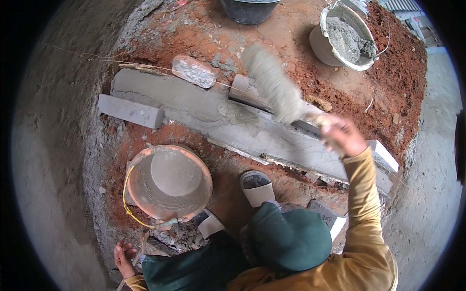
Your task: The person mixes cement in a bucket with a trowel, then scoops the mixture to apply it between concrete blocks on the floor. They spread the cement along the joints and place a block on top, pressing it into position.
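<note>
My right hand point(343, 136) grips the handle of a trowel point(273, 83), its long blade blurred by motion. The blade hangs over a strip of grey mortar point(194, 109) that runs diagonally along the low wall. My left hand point(124, 257) is down at the lower left, near my leg, with loosely bent fingers and nothing visible in it. A pale block point(130, 111) lies along the near left side of the strip. Another block point(248, 91) sits at its far side, partly behind the trowel. A third pale block point(383, 156) stands by the right end.
A round bucket point(206, 169) with a yellow handle stands before me. A mortar-filled bucket point(318, 41) is at the far right, a dark tub point(247, 13) at the top. A rough brick point(195, 71) rests beside a taut string. Reddish soil point(393, 72) lies beyond. My sandalled feet point(257, 188) are close by.
</note>
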Demonstrator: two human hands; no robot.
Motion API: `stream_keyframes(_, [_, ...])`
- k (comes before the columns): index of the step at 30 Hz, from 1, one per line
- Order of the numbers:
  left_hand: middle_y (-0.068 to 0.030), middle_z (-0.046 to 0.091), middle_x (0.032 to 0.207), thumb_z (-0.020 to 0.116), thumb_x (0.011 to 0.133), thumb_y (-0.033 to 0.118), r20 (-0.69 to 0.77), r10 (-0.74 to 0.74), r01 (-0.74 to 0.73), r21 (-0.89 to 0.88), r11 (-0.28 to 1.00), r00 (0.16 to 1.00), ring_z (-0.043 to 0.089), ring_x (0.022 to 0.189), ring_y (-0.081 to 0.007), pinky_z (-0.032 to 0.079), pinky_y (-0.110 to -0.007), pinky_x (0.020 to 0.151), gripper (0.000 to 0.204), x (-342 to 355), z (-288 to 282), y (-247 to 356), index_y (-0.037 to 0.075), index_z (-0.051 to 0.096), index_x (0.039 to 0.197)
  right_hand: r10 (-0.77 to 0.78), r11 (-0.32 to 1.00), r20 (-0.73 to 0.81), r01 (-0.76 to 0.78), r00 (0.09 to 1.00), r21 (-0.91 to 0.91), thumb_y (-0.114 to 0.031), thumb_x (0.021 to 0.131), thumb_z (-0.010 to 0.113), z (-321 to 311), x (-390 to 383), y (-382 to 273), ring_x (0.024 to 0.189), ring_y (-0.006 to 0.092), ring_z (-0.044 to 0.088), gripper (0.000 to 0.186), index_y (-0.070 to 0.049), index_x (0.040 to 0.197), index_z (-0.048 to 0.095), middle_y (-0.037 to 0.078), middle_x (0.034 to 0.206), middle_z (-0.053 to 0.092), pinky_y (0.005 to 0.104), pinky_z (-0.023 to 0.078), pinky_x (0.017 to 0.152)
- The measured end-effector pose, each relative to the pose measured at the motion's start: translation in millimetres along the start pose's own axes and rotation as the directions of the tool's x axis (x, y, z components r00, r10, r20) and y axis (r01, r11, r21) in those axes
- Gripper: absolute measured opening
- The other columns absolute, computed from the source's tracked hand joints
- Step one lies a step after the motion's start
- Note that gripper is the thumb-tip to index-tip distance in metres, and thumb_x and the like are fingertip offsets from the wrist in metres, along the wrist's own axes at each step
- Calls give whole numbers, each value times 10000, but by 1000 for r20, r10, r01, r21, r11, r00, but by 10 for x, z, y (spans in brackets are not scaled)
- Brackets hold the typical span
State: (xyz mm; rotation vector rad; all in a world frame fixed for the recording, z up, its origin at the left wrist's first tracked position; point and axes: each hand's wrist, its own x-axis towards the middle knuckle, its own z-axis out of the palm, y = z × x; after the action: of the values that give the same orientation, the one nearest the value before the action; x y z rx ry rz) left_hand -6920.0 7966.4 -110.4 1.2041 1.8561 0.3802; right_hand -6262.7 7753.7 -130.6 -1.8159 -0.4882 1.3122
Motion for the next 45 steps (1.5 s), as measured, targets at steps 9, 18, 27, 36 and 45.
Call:
stream_keyframes(9, [-55, 654, 898, 477, 953, 468, -63, 18, -19, -11, 1000, 998, 582, 661, -108, 445, -242, 620, 490, -192, 4, 29, 31, 571, 1153, 191, 971, 250, -145, 949, -191, -316, 843, 650, 705, 430, 906, 687, 85, 532, 435, -62, 1195, 618, -3, 836, 612, 259, 477, 603])
stream_keyframes(18, [-67, 652, 913, 471, 955, 471, -76, 12, -14, -25, 1000, 997, 585, 672, -115, 455, -251, 651, 506, -145, -32, -32, 22, 551, 1175, -372, 389, -154, 3, 915, -921, -302, 824, 631, 841, 609, 1498, 828, 334, 624, 447, -201, 1250, 539, 136, 941, 584, 436, 500, 709])
stream_keyframes(27, [-76, 653, 929, 493, 952, 460, -45, 9, -11, -45, 999, 999, 592, 689, -115, 462, -253, 653, 514, 14, -85, 51, 9, 542, 1194, 356, 901, -72, -322, 932, 292, -313, 934, 546, 1282, 279, 1508, 514, 136, 514, 456, -45, 1294, 461, 45, 802, 557, 273, 472, 478])
stream_keyframes(36, [-57, 656, 903, 494, 959, 445, -9, 12, -13, -32, 999, 1000, 590, 691, -119, 471, -272, 679, 476, -6, 44, 120, 28, 558, 1180, -56, 797, -54, 13, 997, -603, -388, 947, 448, 2026, 1063, 1420, 840, 345, 656, 460, -88, 1295, 465, 194, 988, 624, 453, 518, 737])
stream_keyframes(45, [-62, 657, 911, 483, 965, 440, -16, 22, -22, -21, 1000, 1000, 584, 684, -115, 459, -261, 653, 473, 8, 83, 122, 22, 556, 1176, 84, 649, -162, -177, 983, -740, -413, 941, 450, 1384, 454, 1314, 918, 436, 621, 524, -107, 1362, 387, 263, 1103, 598, 471, 490, 831])
